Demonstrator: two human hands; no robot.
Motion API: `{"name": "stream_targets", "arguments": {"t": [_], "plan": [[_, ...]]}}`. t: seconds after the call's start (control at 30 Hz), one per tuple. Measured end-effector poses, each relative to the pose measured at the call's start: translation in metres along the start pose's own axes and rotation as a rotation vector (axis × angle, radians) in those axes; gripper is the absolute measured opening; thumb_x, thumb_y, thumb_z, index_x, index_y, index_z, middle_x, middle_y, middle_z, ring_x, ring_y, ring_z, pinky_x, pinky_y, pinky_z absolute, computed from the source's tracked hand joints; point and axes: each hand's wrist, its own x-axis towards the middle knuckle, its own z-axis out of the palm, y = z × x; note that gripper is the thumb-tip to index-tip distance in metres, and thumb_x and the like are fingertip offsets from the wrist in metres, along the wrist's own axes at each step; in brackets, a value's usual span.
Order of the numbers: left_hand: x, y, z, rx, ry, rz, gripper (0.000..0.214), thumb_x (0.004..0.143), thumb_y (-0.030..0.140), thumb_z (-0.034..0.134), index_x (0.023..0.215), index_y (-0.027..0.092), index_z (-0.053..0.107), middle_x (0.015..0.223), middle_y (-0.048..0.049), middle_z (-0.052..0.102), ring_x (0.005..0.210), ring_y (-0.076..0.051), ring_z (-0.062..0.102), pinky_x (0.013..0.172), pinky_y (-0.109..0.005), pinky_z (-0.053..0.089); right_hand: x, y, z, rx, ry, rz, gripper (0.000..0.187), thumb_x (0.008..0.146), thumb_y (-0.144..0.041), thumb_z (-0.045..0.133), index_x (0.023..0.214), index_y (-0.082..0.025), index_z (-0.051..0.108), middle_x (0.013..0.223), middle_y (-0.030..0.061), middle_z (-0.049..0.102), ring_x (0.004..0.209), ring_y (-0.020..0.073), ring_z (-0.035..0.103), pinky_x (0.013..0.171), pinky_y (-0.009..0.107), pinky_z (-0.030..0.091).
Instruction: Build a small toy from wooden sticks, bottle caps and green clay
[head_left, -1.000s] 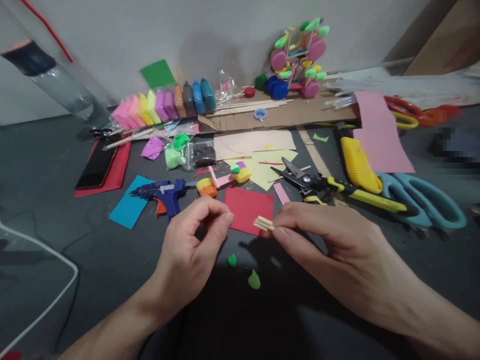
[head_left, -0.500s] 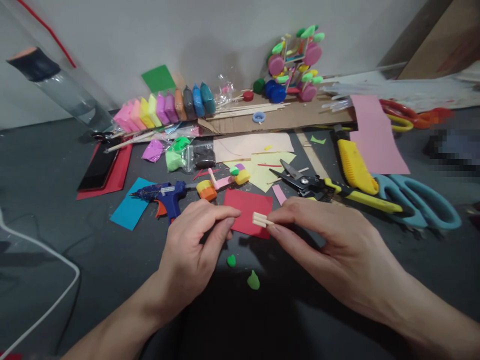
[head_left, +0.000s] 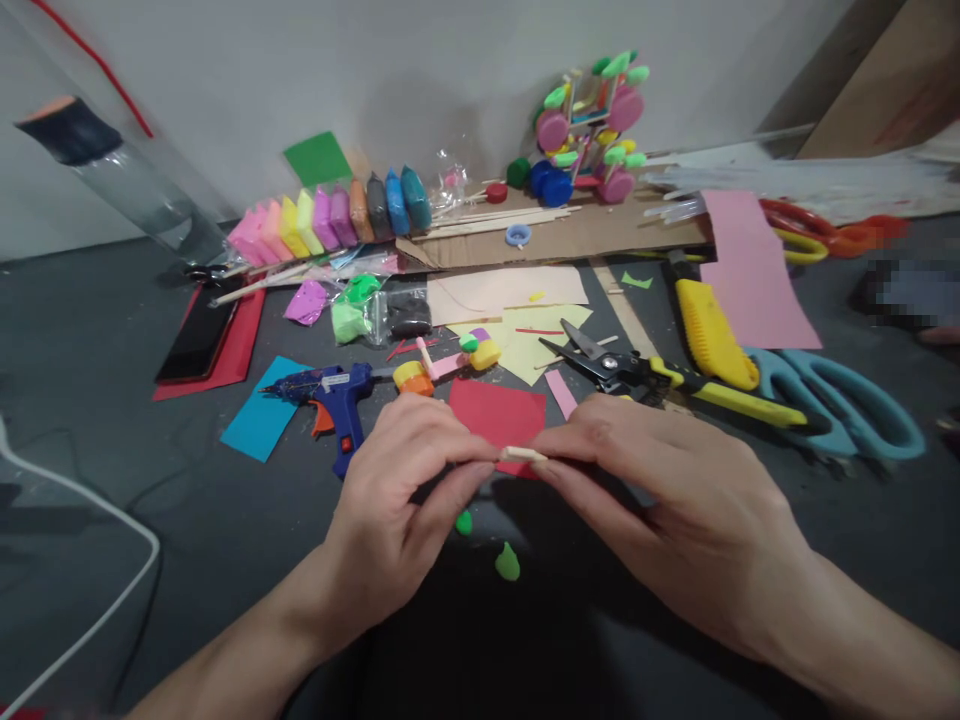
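Short pale wooden sticks (head_left: 523, 454) lie between my two hands, above a red paper square (head_left: 495, 410). The thumb and forefinger of my right hand (head_left: 667, 500) pinch their right end. At the left end, the thumb and forefinger of my left hand (head_left: 412, 490) close in a pinch; the fingertips hide what is between them. A green clay piece (head_left: 464, 523) and a lighter green clay drop (head_left: 508, 562) lie on the black table below the hands. Just beyond the left hand sit a blue glue gun (head_left: 337, 395) and a small yellow-and-orange clay model (head_left: 414, 378).
Wire cutters (head_left: 600, 362) with yellow handles and blue-handled scissors (head_left: 832, 405) lie to the right. Bagged clay blocks (head_left: 330, 215) line the back, near a colourful stick model (head_left: 592, 130). A water bottle (head_left: 139, 185) leans at the left; a white cable (head_left: 97, 500) crosses there.
My left hand has moved right, bringing its fingertips to the left end of the sticks. The sticks have turned slightly in my right hand, which has shifted little.
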Motion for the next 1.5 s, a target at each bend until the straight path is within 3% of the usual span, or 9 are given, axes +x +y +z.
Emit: {"name": "stream_targets", "arguments": {"t": [0.13,0.23,0.3,0.5,0.8,1.1,1.2,1.37,1.5], "plan": [[-0.001,-0.002,-0.001,0.039,0.063,-0.092,0.022,0.095,0.008,0.053,0.076,0.017,0.058,0.075,0.0,0.057,0.079,-0.014,0.053,0.076,-0.032,0.044,0.001,0.001,0.001,0.019,0.003,0.035,0.017,0.098,-0.02,0.056,0.086,-0.017,0.067,0.077,0.0018,0.07,0.072,0.0126,0.063,0.07,0.024,0.045],[-0.002,-0.002,0.002,0.065,0.113,-0.065,0.007,0.091,0.012,0.064,0.096,0.017,0.064,0.092,-0.0026,0.063,0.09,-0.015,0.057,0.084,-0.032,0.046,0.001,0.003,0.001,0.046,-0.056,0.074,0.018,0.097,-0.02,0.055,0.086,-0.016,0.068,0.074,0.0012,0.067,0.067,0.0134,0.06,0.065,0.026,0.043],[-0.001,-0.002,0.004,0.08,0.105,-0.025,0.023,0.087,0.015,0.07,0.109,0.016,0.064,0.103,-0.005,0.064,0.098,-0.016,0.057,0.091,-0.032,0.046,0.0,0.005,0.001,0.051,-0.091,0.076,0.019,0.097,-0.02,0.054,0.088,-0.016,0.069,0.073,0.0017,0.065,0.067,0.0145,0.058,0.064,0.027,0.042],[-0.001,-0.004,0.003,0.1,0.095,-0.069,0.016,0.092,0.012,0.06,0.106,0.017,0.065,0.1,-0.0051,0.064,0.098,-0.017,0.058,0.089,-0.032,0.046,0.0,0.008,0.003,-0.016,-0.121,0.04,0.022,0.099,-0.02,0.05,0.091,-0.014,0.07,0.075,0.0048,0.066,0.068,0.0173,0.06,0.064,0.029,0.043],[-0.001,-0.006,0.008,0.228,0.04,0.003,0.022,0.09,0.023,0.067,0.111,0.019,0.064,0.103,-0.0082,0.067,0.1,-0.022,0.06,0.089,-0.038,0.049,0.002,0.006,0.002,-0.001,-0.16,0.071,0.018,0.097,-0.017,0.052,0.09,-0.018,0.069,0.08,0.0038,0.07,0.072,0.0163,0.064,0.068,0.028,0.048],[-0.001,0.002,0.005,-0.173,0.012,-0.348,0.021,0.094,0.022,0.057,0.114,0.022,0.064,0.107,-0.0055,0.07,0.096,-0.017,0.066,0.086,-0.03,0.053,0.002,0.003,0.001,0.022,-0.118,0.067,0.018,0.096,-0.016,0.052,0.091,-0.018,0.07,0.079,0.0035,0.071,0.071,0.0151,0.063,0.066,0.026,0.047],[-0.001,0.001,0.004,-0.089,0.026,-0.289,0.02,0.092,0.021,0.061,0.111,0.021,0.064,0.106,-0.0051,0.07,0.098,-0.017,0.064,0.088,-0.031,0.052,0.002,0.003,0.002,0.02,-0.121,0.072,0.018,0.097,-0.017,0.052,0.089,-0.018,0.069,0.079,0.0038,0.071,0.07,0.0149,0.063,0.065,0.025,0.046],[-0.001,-0.006,0.002,0.227,0.037,-0.027,0.02,0.092,0.017,0.061,0.111,0.019,0.063,0.103,-0.0077,0.069,0.1,-0.021,0.061,0.09,-0.038,0.05,0.002,0.008,0.006,-0.077,-0.204,0.132,0.02,0.097,-0.018,0.05,0.087,-0.017,0.068,0.081,0.0053,0.07,0.073,0.0169,0.064,0.069,0.028,0.046],[0.001,-0.011,-0.004,0.339,0.108,-0.004,0.021,0.092,0.012,0.057,0.111,0.02,0.062,0.106,-0.0076,0.068,0.101,-0.022,0.061,0.091,-0.039,0.05,0.002,0.012,0.01,-0.144,-0.265,0.153,0.023,0.098,-0.019,0.05,0.089,-0.016,0.071,0.08,0.0069,0.069,0.075,0.0191,0.064,0.07,0.03,0.047]]}}
